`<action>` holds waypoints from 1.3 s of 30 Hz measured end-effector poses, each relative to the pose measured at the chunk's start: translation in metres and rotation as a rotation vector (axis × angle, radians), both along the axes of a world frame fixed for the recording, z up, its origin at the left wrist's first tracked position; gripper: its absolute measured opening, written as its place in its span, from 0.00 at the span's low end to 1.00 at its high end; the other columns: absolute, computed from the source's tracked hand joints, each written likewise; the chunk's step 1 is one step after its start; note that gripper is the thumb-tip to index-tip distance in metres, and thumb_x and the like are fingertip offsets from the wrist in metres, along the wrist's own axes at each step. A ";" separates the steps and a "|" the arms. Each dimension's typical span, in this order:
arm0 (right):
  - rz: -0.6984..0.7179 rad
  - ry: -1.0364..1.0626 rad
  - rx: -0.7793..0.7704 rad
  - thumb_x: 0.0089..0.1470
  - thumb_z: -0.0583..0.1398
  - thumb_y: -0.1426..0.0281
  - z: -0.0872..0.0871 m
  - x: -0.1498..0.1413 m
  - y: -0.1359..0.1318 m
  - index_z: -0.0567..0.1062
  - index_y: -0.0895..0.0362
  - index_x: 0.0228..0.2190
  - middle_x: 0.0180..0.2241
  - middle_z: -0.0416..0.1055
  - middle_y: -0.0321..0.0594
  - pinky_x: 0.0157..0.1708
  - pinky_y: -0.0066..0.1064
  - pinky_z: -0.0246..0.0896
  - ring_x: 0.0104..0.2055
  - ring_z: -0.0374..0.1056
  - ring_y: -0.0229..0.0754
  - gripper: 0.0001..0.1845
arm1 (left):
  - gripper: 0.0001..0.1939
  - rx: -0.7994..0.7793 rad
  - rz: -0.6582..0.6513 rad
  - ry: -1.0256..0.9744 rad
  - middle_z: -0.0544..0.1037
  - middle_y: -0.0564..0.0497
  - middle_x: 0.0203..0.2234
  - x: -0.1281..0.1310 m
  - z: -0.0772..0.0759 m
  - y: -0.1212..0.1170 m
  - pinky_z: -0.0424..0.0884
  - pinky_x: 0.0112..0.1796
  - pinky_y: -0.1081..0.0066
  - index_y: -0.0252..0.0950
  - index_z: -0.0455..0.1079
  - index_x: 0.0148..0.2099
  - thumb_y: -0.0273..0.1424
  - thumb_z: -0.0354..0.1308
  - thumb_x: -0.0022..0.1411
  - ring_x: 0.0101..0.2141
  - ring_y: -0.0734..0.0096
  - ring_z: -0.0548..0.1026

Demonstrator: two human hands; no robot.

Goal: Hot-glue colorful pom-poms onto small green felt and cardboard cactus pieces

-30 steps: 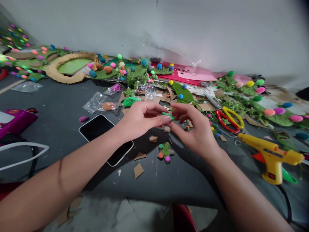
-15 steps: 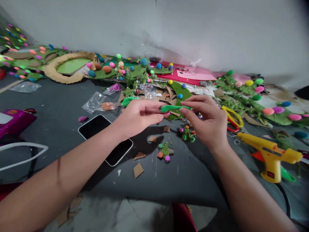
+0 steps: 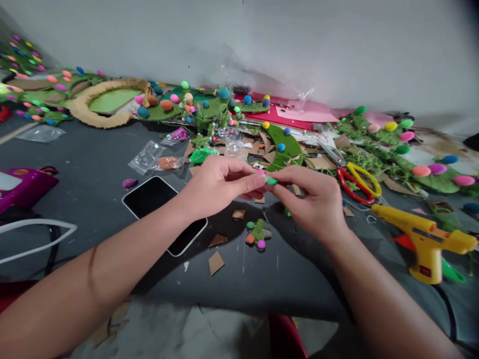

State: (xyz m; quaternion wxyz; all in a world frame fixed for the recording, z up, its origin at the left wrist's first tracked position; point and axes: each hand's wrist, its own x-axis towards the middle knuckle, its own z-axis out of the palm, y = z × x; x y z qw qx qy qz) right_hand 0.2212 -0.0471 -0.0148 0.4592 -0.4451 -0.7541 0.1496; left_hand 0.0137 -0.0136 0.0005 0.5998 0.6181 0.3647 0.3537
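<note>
My left hand (image 3: 224,184) and my right hand (image 3: 312,199) meet above the table, thumbs and fingers pinched on one small lump of green modelling clay (image 3: 271,181). Most of the lump is hidden by the fingers. A bit of pink clay (image 3: 260,172) shows at the left fingertips. Below the hands lies a little green piece (image 3: 258,229) with coloured balls stuck around it. Under my left forearm rests a dark-screened phone (image 3: 151,197), partly covered by the arm. An opened wad of green clay (image 3: 204,155) sits just beyond my left hand.
To the right lie red-and-yellow-handled scissors (image 3: 357,182) and a yellow glue gun (image 3: 426,239) with its cord. Cardboard scraps (image 3: 216,263) dot the table. A plastic bag (image 3: 147,158), a cardboard ring (image 3: 99,117) and green leaf shapes with balls (image 3: 284,147) stand toward the wall.
The green clay was a long strip stretched between both hands; now only a short lump shows. My hands have come closer together, and my right hand has moved slightly down and left.
</note>
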 end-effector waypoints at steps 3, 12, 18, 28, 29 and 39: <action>-0.119 0.092 -0.049 0.57 0.68 0.69 0.002 0.007 0.005 0.82 0.53 0.33 0.29 0.79 0.34 0.30 0.28 0.70 0.29 0.73 0.36 0.01 | 0.09 -0.010 0.037 0.028 0.86 0.49 0.32 -0.003 0.002 0.002 0.83 0.42 0.67 0.34 0.82 0.40 0.35 0.68 0.63 0.36 0.65 0.85; 0.010 0.065 -0.124 0.53 0.70 0.71 0.000 0.008 0.010 0.80 0.51 0.50 0.45 0.78 0.41 0.39 0.35 0.74 0.42 0.75 0.43 0.22 | 0.19 0.051 -0.167 0.007 0.85 0.48 0.45 0.001 -0.002 -0.002 0.80 0.46 0.70 0.37 0.77 0.55 0.34 0.68 0.63 0.46 0.65 0.83; 0.108 -0.020 -0.107 0.59 0.64 0.75 -0.005 -0.002 0.001 0.83 0.54 0.46 0.44 0.83 0.41 0.46 0.35 0.73 0.45 0.79 0.44 0.14 | 0.12 0.152 -0.109 0.144 0.85 0.49 0.37 0.005 -0.006 -0.004 0.79 0.40 0.72 0.34 0.80 0.44 0.38 0.65 0.66 0.38 0.67 0.83; -0.117 0.092 -0.077 0.56 0.69 0.68 0.002 0.014 0.010 0.85 0.51 0.38 0.37 0.83 0.38 0.34 0.31 0.73 0.36 0.77 0.41 0.06 | 0.11 0.087 -0.074 0.112 0.85 0.46 0.43 -0.004 -0.003 0.004 0.78 0.50 0.67 0.34 0.78 0.51 0.30 0.61 0.68 0.46 0.65 0.83; -0.092 0.115 -0.063 0.56 0.69 0.69 0.002 0.015 0.011 0.85 0.50 0.40 0.40 0.82 0.39 0.36 0.32 0.73 0.40 0.77 0.43 0.08 | 0.14 0.110 -0.102 0.104 0.84 0.46 0.45 -0.005 -0.002 0.004 0.77 0.52 0.66 0.34 0.77 0.54 0.28 0.61 0.68 0.48 0.64 0.82; 0.105 0.021 -0.061 0.56 0.69 0.69 -0.003 -0.002 0.004 0.84 0.51 0.42 0.40 0.80 0.39 0.42 0.36 0.73 0.41 0.76 0.42 0.10 | 0.12 0.178 -0.237 0.210 0.84 0.49 0.38 -0.001 -0.004 -0.002 0.78 0.38 0.69 0.35 0.78 0.46 0.37 0.66 0.63 0.38 0.65 0.82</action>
